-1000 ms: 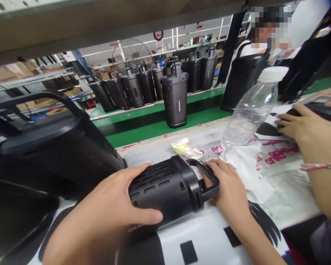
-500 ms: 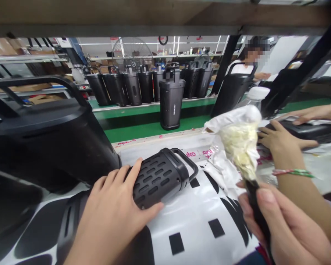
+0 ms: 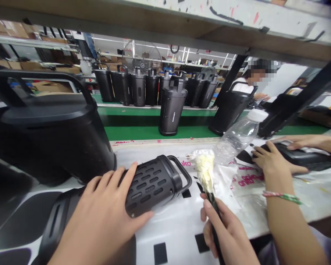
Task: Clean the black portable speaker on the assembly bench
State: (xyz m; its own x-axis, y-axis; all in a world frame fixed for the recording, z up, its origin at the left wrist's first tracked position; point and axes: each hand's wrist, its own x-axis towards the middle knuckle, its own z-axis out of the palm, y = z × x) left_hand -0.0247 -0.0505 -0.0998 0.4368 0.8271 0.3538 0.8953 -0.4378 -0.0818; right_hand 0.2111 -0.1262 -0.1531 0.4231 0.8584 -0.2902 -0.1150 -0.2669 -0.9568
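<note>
- Both hands are engaged: the left hand (image 3: 105, 217) is pressed palm-down, fingers spread, on the speaker (image 3: 151, 184); the right hand (image 3: 226, 235) is closed around the dark handle of a swab (image 3: 205, 173).
- The speaker is laid on its side on the tabletop (image 3: 179, 228), near the front edge, its loop handle (image 3: 182, 173) turned to the right, toward the swab.
- Its slotted black shell is judged stiff and fairly heavy; a sure hold is offered by the loop handle or by a palm over the grille.
- The swab is held upright, its pale, soft, wadded tip just beside the loop handle but apart from it; the tip is judged light and easily squashed, so it is best held by the stiff handle, as now.
- The left wrist is kept low and flat, forearm coming in from the lower left; the right fist is raised slightly, thumb uppermost.
- A clear bottle (image 3: 237, 138) stands tilted just behind the swab, crumpled plastic wrap (image 3: 226, 176) beside it.
- A co-worker's hands (image 3: 267, 162) are rested on another black part at the right.
- A large black housing (image 3: 49, 132) stands at the left, and more upright speakers (image 3: 172, 106) are seen on the green belt (image 3: 138, 132).
</note>
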